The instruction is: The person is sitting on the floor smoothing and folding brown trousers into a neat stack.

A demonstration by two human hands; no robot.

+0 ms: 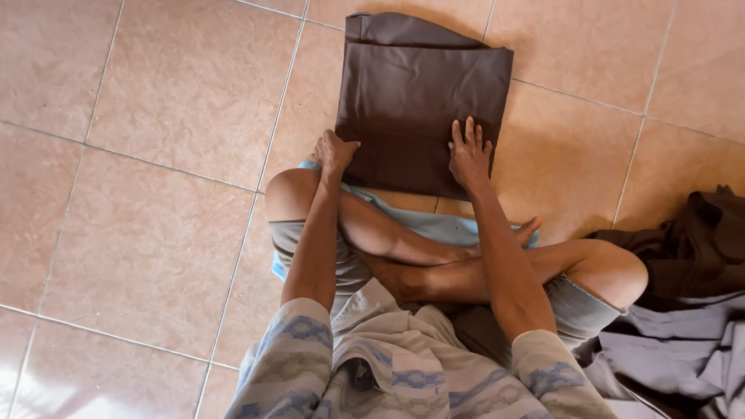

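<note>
1. your left hand [335,153] is curled over the near left corner of the folded brown cloth [423,93], fingers bent down onto the fabric edge; whether it pinches the cloth or only presses it cannot be told.
2. your right hand [469,155] lies flat and released on the near right part of the same cloth, fingers [470,130] spread and pointing away from you, palm down on the fabric.
3. the folded brown cloth rests on the tiled floor [155,155], directly ahead of your crossed legs [434,260]. its near edge touches a light blue cloth [434,223] that lies under your shins.
4. the brown cloth is a roughly rectangular stack, its far edge near the top of the view, its right edge crossing a grout line of the floor.
5. a heap of loose garments [683,310], dark brown on top and grey below, lies on the floor at your right knee, well apart from both hands.
6. you sit cross-legged, forearms reaching over your knees.
</note>
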